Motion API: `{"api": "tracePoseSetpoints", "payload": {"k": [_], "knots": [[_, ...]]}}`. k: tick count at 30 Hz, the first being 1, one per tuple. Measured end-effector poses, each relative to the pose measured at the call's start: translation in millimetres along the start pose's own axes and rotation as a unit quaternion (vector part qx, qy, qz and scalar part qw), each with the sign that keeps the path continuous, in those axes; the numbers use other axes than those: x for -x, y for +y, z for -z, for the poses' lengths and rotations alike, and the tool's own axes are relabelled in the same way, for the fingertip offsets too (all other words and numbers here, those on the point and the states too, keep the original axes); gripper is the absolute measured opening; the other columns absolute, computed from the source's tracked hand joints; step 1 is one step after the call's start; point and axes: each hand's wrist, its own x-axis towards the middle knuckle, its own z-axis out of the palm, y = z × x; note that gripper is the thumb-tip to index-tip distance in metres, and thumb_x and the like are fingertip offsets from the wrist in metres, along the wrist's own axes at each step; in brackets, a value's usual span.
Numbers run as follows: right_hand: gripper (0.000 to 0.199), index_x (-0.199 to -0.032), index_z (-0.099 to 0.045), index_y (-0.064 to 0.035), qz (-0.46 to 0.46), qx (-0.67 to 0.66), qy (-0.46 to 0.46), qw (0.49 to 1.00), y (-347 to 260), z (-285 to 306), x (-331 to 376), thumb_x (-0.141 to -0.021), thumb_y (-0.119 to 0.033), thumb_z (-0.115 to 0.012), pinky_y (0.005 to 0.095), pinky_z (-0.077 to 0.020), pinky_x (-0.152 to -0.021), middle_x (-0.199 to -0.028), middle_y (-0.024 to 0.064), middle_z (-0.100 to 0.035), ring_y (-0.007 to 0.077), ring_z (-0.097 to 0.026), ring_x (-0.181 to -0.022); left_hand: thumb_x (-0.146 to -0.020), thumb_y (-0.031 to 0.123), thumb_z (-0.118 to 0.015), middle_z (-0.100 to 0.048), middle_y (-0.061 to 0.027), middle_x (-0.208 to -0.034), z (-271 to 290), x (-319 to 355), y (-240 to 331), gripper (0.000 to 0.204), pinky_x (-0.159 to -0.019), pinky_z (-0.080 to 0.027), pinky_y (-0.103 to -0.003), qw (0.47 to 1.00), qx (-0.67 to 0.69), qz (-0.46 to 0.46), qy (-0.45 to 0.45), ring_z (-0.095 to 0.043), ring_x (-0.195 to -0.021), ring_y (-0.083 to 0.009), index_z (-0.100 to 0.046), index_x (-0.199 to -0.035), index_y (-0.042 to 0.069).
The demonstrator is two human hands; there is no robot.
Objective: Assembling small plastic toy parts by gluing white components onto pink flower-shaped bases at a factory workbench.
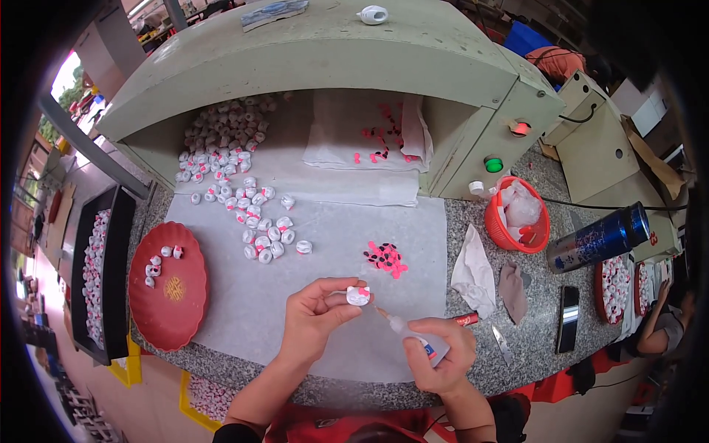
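Between the thumb and fingers of my left hand (pixel 309 319) is a small white cat-head figurine (pixel 358 297) with a pink bow. My right hand (pixel 445 362) grips a small white glue bottle (pixel 399 325) with a thin nozzle. The nozzle tip points at the figurine, very close to it; whether they touch I cannot tell. Beyond my hands, a little pile of pink and black pieces (pixel 385 258) lies on the white paper sheet (pixel 332 236). Several more white heads (pixel 267 240) are scattered to the left and back into the box-like machine.
A green-grey machine (pixel 310 63) arches over the back. On the left are a red scalloped plate (pixel 193 244) and a black tray (pixel 122 295). To the right are a red basket (pixel 543 240), a blue tumbler (pixel 594 240), a phone (pixel 568 320), cloths and a knife blade (pixel 501 345).
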Motion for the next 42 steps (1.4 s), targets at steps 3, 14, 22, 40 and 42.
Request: {"api": "tracePoseSetpoints", "payload": {"k": [3,14,22,40,42], "knots": [[0.021,-0.084,-0.059,0.0,0.01,0.001,-0.012,1.0,0.5,1.6,-0.1,-0.065,-0.003,-0.066,0.0256,-0.0476,-0.051,-0.074,0.0111,-0.064,0.0193,-0.062,-0.058,-0.072,-0.014,-0.057,-0.06,-0.0147,-0.1,-0.6,-0.4,0.3,0.033,-0.08,-0.05,-0.033,1.0,-0.003,0.0,0.001,-0.06,-0.092,-0.027,-0.053,-0.103,-0.005],[0.018,-0.083,-0.057,0.0011,-0.203,-0.103,0.036,0.973,2.4,0.2,-3.0,-0.067,-0.004,-0.062,0.0248,-0.0443,-0.052,-0.071,0.0079,-0.061,0.0151,-0.058,-0.057,-0.072,-0.013,-0.057,-0.059,-0.0148,-0.1,1.4,-2.5,-0.1,0.035,-0.082,-0.049,-0.034,1.0,-0.001,0.007,0.002,-0.06,-0.092,-0.0263,-0.053,-0.106,-0.005],[0.023,-0.092,-0.056,0.0023,-0.372,-0.22,-0.001,0.902,85.5,-14.3,-14.9,-0.071,-0.004,-0.061,0.0281,-0.0464,-0.054,-0.073,0.0055,-0.059,0.014,-0.059,-0.065,-0.072,-0.012,-0.057,-0.059,-0.0139,-0.098,6.9,-8.2,1.8,0.035,-0.081,-0.048,-0.034,0.997,0.009,-0.029,0.065,-0.061,-0.088,-0.0249,-0.053,-0.106,-0.005],[0.015,-0.079,-0.065,-0.0072,-0.24,0.165,-0.139,0.947,71.3,-12.4,-11.6,-0.066,-0.015,-0.067,0.0357,-0.0472,-0.064,-0.079,0.0108,-0.062,0.0279,-0.061,-0.073,-0.073,-0.009,-0.057,-0.06,-0.0137,-0.096,7.3,-11.5,-3.3,0.035,-0.081,-0.048,-0.032,0.995,0.007,-0.036,0.089,-0.062,-0.085,-0.0238,-0.052,-0.108,-0.006],[0.015,-0.079,-0.065,-0.0073,-0.226,0.176,-0.132,0.949,70.5,-14.8,-11.7,-0.066,-0.015,-0.067,0.0357,-0.0472,-0.064,-0.079,0.0109,-0.062,0.028,-0.061,-0.073,-0.073,-0.009,-0.057,-0.06,-0.0138,-0.096,6.4,-11.5,-4.9,0.035,-0.081,-0.048,-0.032,0.996,0.008,-0.036,0.085,-0.062,-0.085,-0.0238,-0.052,-0.108,-0.006]]}}
